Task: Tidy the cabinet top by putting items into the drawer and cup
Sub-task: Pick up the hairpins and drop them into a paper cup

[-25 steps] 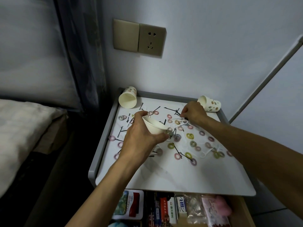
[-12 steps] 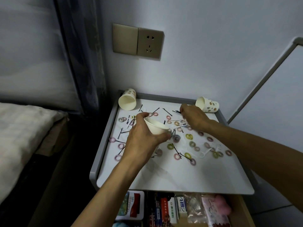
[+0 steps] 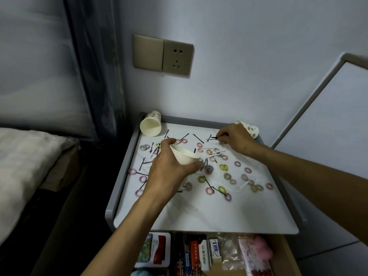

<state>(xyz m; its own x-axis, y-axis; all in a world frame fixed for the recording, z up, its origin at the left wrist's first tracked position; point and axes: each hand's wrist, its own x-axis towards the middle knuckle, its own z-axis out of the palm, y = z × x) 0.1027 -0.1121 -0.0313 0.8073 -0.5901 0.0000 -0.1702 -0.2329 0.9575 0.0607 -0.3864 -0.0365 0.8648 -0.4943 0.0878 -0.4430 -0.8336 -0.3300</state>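
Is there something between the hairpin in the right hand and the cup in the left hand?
Nothing visible blocks it. Between the hairpin and the cup only flat hair ties lie on the cabinet top.

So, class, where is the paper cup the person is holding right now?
In the head view the paper cup sits in the left hand, tilted over the left-middle of the cabinet top, among scattered hair ties and bobby pins.

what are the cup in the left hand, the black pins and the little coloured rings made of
Cup in the left hand: likely paper, matte cream, thin rolled rim. Black pins: probably thin metal wire, dark finish, hard to confirm. Coloured rings: seemingly soft fabric-covered elastic, fuzzy matte pastel look.
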